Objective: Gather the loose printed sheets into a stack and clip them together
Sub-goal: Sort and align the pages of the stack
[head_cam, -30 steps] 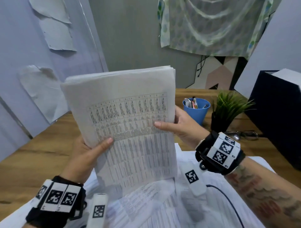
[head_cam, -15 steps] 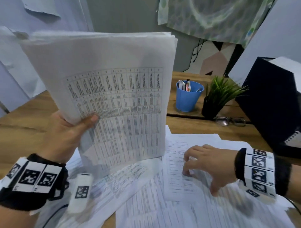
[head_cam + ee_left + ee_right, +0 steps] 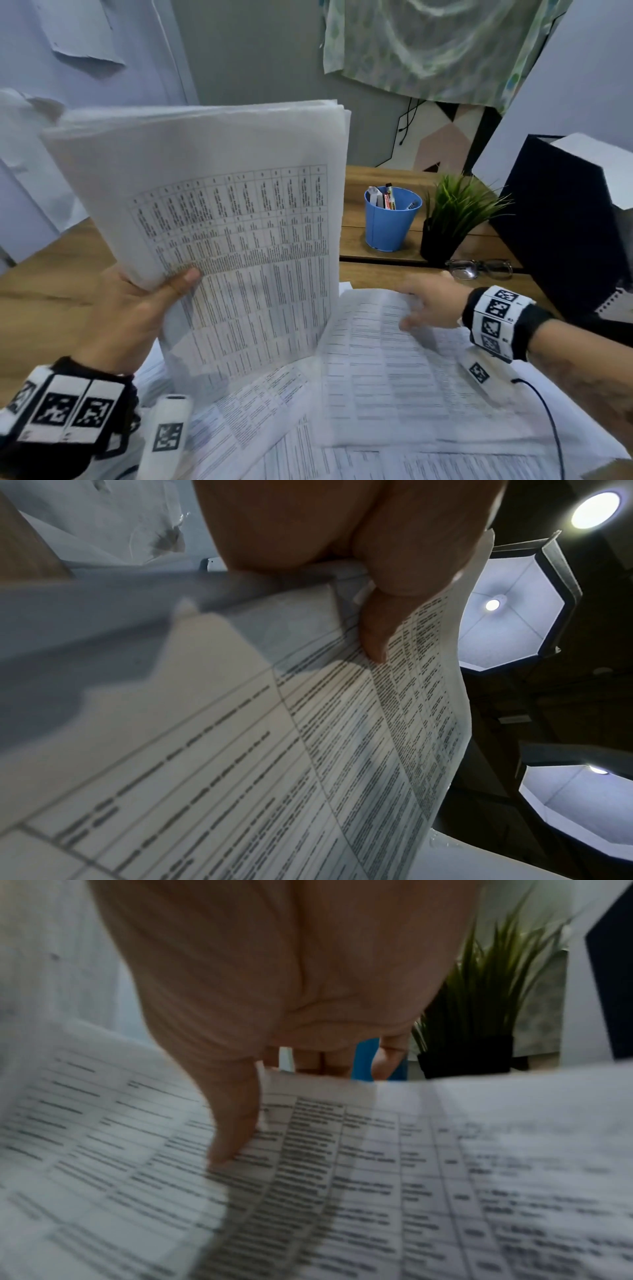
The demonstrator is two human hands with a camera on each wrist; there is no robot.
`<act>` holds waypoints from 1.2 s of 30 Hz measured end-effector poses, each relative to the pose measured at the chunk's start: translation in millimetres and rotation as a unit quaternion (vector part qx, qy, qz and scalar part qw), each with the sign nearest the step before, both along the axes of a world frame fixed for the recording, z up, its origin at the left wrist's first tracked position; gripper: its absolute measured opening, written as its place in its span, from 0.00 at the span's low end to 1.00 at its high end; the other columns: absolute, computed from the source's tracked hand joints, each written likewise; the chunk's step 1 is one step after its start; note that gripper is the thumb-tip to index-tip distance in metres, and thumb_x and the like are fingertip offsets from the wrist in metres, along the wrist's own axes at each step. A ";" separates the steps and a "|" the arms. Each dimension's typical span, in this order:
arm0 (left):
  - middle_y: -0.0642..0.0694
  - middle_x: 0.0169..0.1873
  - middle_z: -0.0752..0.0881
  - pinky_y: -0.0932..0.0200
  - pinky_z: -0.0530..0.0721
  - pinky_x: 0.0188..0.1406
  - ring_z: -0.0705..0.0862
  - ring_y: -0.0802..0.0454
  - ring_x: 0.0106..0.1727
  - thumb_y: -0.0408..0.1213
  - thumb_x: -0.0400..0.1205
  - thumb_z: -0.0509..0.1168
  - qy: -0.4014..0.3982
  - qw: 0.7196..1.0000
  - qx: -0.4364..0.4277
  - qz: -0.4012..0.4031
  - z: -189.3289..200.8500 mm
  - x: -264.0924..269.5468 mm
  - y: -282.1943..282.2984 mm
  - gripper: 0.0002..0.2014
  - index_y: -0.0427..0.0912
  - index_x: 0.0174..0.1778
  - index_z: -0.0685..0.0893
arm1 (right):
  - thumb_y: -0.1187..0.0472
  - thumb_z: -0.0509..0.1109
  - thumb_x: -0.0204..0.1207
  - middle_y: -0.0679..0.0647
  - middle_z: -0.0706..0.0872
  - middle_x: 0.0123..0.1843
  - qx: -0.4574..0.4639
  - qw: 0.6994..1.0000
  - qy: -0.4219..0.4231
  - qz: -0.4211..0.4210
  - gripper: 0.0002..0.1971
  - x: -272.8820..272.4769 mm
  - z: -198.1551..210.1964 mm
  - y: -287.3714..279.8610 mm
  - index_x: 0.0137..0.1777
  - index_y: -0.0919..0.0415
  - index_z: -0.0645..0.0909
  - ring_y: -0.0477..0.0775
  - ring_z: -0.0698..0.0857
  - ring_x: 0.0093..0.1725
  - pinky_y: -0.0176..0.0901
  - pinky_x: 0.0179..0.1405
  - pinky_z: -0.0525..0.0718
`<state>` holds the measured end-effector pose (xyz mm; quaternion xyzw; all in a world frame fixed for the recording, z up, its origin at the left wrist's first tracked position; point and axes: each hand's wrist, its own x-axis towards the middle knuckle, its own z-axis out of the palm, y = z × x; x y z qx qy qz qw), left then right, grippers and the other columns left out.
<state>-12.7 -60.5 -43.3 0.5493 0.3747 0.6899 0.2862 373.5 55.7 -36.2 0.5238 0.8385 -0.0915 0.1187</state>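
A thick stack of printed sheets (image 3: 239,222) stands upright on its lower edge above the table. My left hand (image 3: 137,315) grips its left edge, with the thumb (image 3: 377,631) pressed on the front page (image 3: 308,750). To the right, a loose printed sheet (image 3: 394,377) lies over other loose sheets (image 3: 274,428), its far end raised. My right hand (image 3: 424,305) pinches that far edge; in the right wrist view the thumb (image 3: 232,1123) lies on top of the sheet (image 3: 308,1191) and the fingers curl behind its edge. No clip is in view.
Behind the papers on the wooden table (image 3: 51,274) stand a blue cup (image 3: 390,219) of pens and a small potted plant (image 3: 452,219), with glasses (image 3: 479,269) lying beside them. A large dark box (image 3: 565,222) fills the right side. A black cable (image 3: 548,411) crosses the sheets.
My right hand let go of the stack, dropped to the table, then reached farther back and took hold of a loose sheet's edge. My left hand now holds the stack alone.
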 end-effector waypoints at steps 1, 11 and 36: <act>0.59 0.53 0.97 0.60 0.95 0.57 0.95 0.59 0.57 0.47 0.76 0.81 -0.004 1.000 -0.003 -0.001 1.5 1.1 -1.1 0.08 0.63 0.50 0.98 | 0.38 0.77 0.67 0.41 0.78 0.61 -0.014 1.000 -0.006 -0.013 0.30 -1.6 -5.6 2.6 0.68 0.43 0.74 0.50 0.77 0.64 0.58 0.70 0.69; 0.59 0.49 0.98 0.66 0.93 0.51 0.96 0.60 0.54 0.26 0.77 0.76 -0.015 1.000 -0.004 0.001 2.4 4.6 -0.6 0.21 0.62 0.46 0.99 | 0.48 0.83 0.64 0.42 0.83 0.42 -0.061 0.996 0.052 -0.028 0.16 -1.3 -14.6 16.4 0.41 0.45 0.77 0.47 0.82 0.44 0.43 0.40 0.79; 0.52 0.55 0.98 0.58 0.96 0.55 0.96 0.52 0.58 0.30 0.75 0.72 -0.039 0.998 -0.042 -0.014 3.4 3.4 -0.8 0.20 0.60 0.52 0.98 | 0.60 0.73 0.79 0.48 0.91 0.44 0.108 0.943 0.277 -0.146 0.11 70.2 15.7 11.0 0.41 0.40 0.86 0.50 0.88 0.44 0.40 0.42 0.83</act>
